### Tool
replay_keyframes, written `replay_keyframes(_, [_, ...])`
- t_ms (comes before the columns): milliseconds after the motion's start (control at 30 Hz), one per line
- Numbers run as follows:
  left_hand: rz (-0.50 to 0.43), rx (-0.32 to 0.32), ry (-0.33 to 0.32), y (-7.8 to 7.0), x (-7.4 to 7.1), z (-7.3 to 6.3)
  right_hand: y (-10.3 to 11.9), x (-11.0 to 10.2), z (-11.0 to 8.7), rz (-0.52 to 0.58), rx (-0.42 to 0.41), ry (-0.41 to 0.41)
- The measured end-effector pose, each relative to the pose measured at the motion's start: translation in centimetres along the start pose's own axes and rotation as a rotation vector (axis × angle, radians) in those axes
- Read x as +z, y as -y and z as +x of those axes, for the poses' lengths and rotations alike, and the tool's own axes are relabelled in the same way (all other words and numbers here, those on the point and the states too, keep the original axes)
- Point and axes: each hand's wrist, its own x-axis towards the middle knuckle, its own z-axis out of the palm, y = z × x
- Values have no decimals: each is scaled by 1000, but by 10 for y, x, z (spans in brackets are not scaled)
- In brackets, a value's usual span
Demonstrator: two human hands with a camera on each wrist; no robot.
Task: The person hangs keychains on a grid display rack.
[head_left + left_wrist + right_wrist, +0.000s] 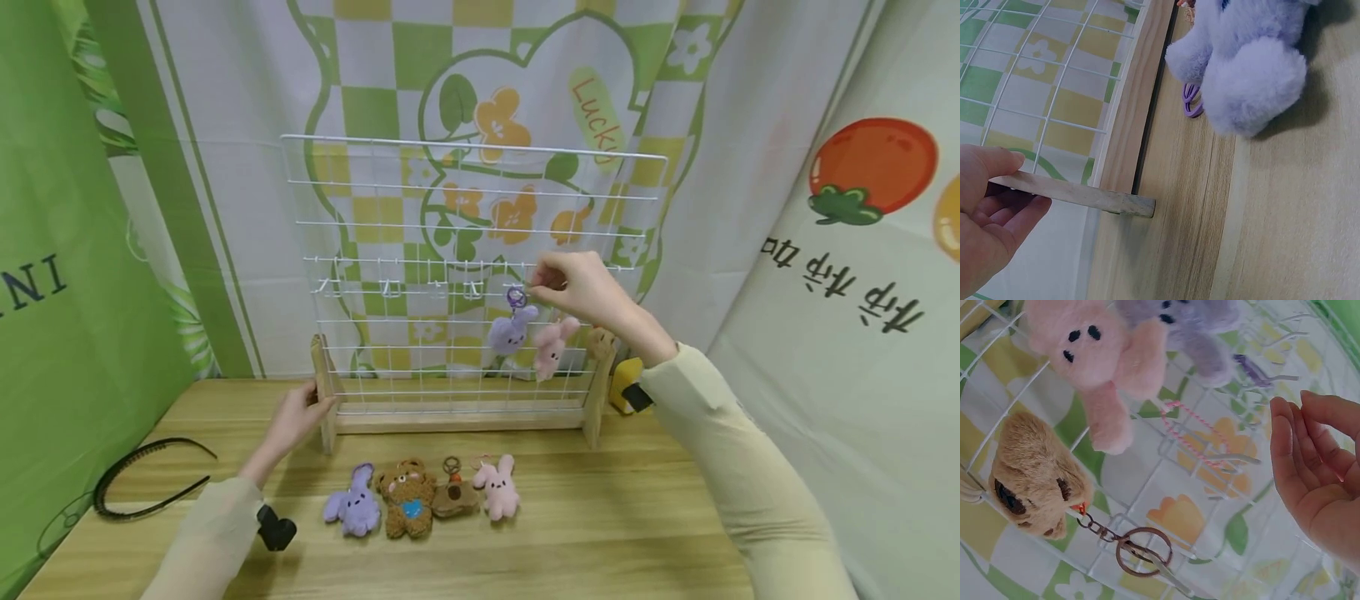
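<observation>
In the head view my left hand (pixel 296 414) holds the left wooden end support (pixel 324 398) of a white wire grid rack (pixel 480 193). The left wrist view shows thumb and fingers pinching that support (pixel 1097 197). My right hand (pixel 588 287) is raised at the rack's right side. A purple rabbit plush keychain (pixel 512 332) hangs from a hook by its purple loop (pixel 1252 372). Fingertips of the right hand stand just off that hook, with nothing between them. Beside it hang a pink rabbit plush keychain (pixel 1088 350) and a brown plush keychain (pixel 1038 472) with a metal ring.
On the wooden table (pixel 600 533) lie another purple rabbit (pixel 356 507), a brown bear (pixel 407 500), a brown plush (pixel 454 498) and a pink rabbit (pixel 498 490). A black headband (pixel 112 475) lies at the left. Several hooks (pixel 390 287) line the grid. A yellow object (pixel 624 383) is behind the right support.
</observation>
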Motion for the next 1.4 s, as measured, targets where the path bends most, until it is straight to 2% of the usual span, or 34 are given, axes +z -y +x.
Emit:
replay_keyframes(100, [2, 3, 3, -1, 0, 0, 2, -1, -14, 16, -14, -15])
replay_keyframes(233, [8, -4, 10, -2, -1, 0, 4, 10, -35, 52, -58, 12])
replay_keyframes(367, [6, -4, 10, -1, -1, 0, 4, 39, -57, 98, -123, 80])
replay_keyframes(500, [-9, 1, 8, 0, 0, 1, -3, 82, -75, 163, -167, 176])
replay_keyframes(600, [-10, -5, 17, 0, 0, 1, -15, 117, -84, 208, -139, 248])
replay_keyframes(733, [10, -9, 16, 1, 0, 1, -36, 163, -90, 235, -73, 300])
replay_keyframes(900, [15, -15, 12, 0, 1, 0, -53, 202, -92, 249, 47, 340])
replay_keyframes(1033, [0, -15, 16, 0, 1, 0, -56, 219, -91, 236, 125, 369])
replay_keyframes(1233, [-2, -22, 14, 0, 1, 0, -54, 233, -89, 170, 166, 359])
replay_keyframes(1400, [3, -21, 15, 0, 1, 0, -53, 239, -87, 159, 200, 353])
